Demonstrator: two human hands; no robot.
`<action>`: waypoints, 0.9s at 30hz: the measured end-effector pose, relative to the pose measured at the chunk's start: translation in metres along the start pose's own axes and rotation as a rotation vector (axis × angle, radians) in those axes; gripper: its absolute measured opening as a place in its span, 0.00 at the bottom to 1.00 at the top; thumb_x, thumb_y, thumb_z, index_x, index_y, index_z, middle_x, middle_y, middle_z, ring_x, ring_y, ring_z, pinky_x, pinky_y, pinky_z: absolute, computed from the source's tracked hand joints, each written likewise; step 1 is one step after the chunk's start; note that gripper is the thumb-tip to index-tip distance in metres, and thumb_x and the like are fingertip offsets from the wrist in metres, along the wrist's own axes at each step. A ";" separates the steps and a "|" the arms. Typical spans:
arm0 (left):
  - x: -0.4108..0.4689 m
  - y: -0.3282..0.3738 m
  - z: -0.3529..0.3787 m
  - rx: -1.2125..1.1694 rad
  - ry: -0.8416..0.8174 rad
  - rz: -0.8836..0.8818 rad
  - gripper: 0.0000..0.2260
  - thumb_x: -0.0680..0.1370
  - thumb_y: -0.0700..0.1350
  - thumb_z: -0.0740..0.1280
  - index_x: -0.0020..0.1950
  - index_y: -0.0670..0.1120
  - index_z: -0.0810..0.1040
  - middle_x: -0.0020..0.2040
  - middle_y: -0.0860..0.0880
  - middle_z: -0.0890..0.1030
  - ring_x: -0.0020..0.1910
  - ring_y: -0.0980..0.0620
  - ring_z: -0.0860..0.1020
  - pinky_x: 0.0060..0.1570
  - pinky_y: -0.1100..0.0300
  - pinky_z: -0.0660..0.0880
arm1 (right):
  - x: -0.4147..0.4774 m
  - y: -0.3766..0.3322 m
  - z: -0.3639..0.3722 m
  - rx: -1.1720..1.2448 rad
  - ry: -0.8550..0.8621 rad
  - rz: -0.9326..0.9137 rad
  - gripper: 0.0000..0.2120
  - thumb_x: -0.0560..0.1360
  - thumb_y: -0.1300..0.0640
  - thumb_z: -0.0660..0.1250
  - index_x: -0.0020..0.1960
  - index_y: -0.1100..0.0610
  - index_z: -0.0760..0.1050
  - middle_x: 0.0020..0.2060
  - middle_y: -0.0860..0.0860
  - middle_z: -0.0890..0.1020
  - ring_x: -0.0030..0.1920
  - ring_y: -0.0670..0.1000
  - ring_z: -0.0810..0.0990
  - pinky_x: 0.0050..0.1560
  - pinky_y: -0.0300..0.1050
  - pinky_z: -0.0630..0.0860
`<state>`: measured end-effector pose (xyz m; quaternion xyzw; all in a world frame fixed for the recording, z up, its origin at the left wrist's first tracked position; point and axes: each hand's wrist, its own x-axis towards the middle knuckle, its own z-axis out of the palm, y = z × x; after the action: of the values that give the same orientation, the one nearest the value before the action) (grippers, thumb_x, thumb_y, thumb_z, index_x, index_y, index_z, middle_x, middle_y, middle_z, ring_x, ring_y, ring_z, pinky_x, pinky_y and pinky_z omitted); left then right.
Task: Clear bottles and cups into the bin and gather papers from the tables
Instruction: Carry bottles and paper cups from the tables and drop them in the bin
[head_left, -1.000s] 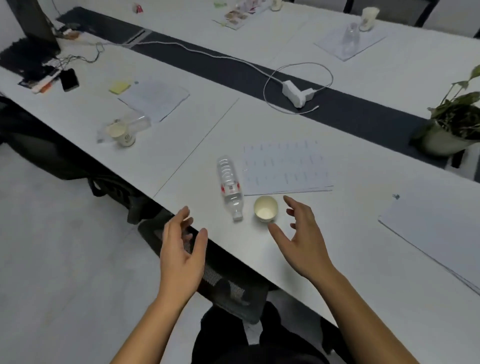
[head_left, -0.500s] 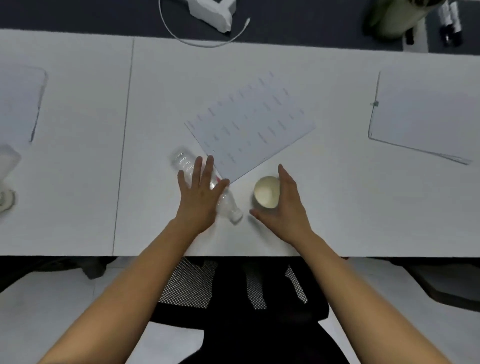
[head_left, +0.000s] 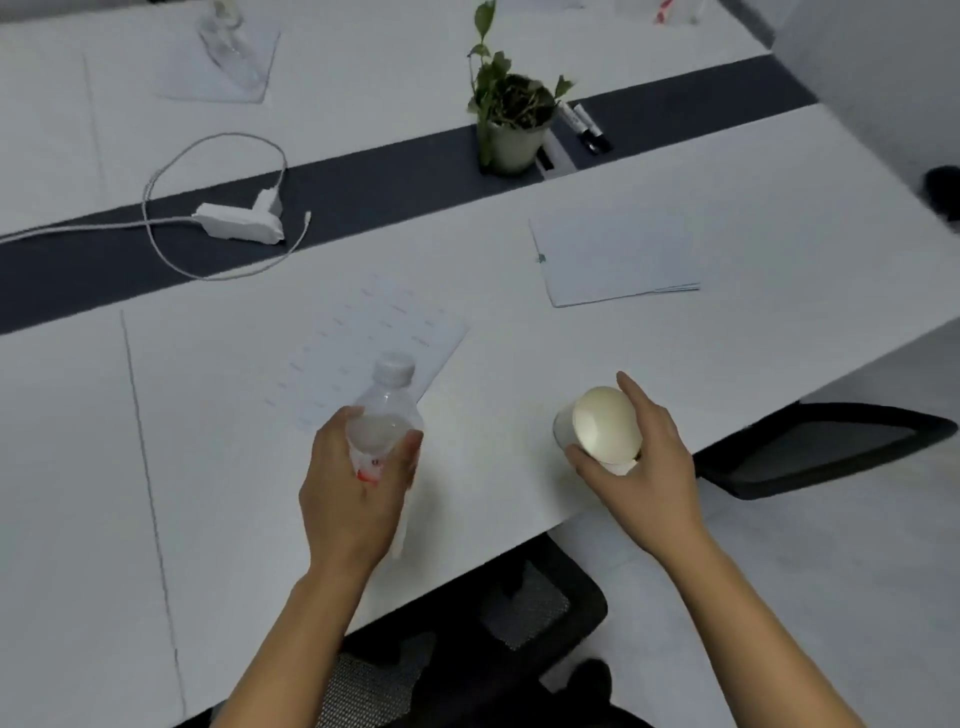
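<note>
My left hand (head_left: 353, 493) is wrapped around a clear plastic bottle (head_left: 385, 410) with a white cap and red label, held up off the white table (head_left: 234, 467). My right hand (head_left: 649, 478) grips a white paper cup (head_left: 605, 423), tilted so its open mouth faces me, above the table's near edge. A printed sheet of paper (head_left: 374, 338) lies flat just beyond the bottle. A second stack of papers (head_left: 613, 254) rests further right. At the far left another bottle (head_left: 228, 52) lies on a sheet.
A potted plant (head_left: 511, 119) stands on the dark centre strip, with markers (head_left: 584, 124) beside it. A white charger and looped cable (head_left: 239, 223) lie at the left of the strip. Black chairs (head_left: 821, 447) sit at the table's near edge and right end.
Both hands closed on their objects and lifted them: the bottle came up from lying on the table, the cup was picked up and tilted. The view swung to the right.
</note>
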<state>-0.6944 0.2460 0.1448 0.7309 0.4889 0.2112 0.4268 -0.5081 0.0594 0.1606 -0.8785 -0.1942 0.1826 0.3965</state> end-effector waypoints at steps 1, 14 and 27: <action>-0.004 0.016 0.009 -0.076 -0.035 0.021 0.30 0.68 0.72 0.60 0.64 0.57 0.70 0.55 0.60 0.76 0.49 0.64 0.76 0.48 0.66 0.69 | -0.007 0.006 -0.019 0.025 0.060 0.013 0.42 0.70 0.52 0.78 0.78 0.44 0.61 0.63 0.41 0.71 0.58 0.33 0.67 0.53 0.22 0.64; -0.174 0.192 0.204 -0.307 -0.301 0.275 0.20 0.72 0.71 0.58 0.48 0.57 0.74 0.44 0.55 0.81 0.40 0.64 0.78 0.40 0.69 0.71 | -0.161 0.181 -0.250 0.342 0.657 0.188 0.35 0.66 0.50 0.80 0.68 0.41 0.68 0.58 0.32 0.75 0.59 0.38 0.75 0.54 0.37 0.75; -0.329 0.284 0.380 -0.197 -0.354 0.428 0.30 0.73 0.74 0.56 0.55 0.49 0.74 0.46 0.48 0.81 0.45 0.49 0.81 0.45 0.52 0.77 | -0.211 0.365 -0.429 0.448 0.838 0.333 0.39 0.65 0.49 0.81 0.71 0.40 0.66 0.52 0.20 0.72 0.53 0.40 0.79 0.49 0.38 0.76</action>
<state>-0.4092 -0.2514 0.2086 0.7978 0.2188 0.2122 0.5201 -0.4135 -0.5343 0.1812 -0.7886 0.1688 -0.0879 0.5847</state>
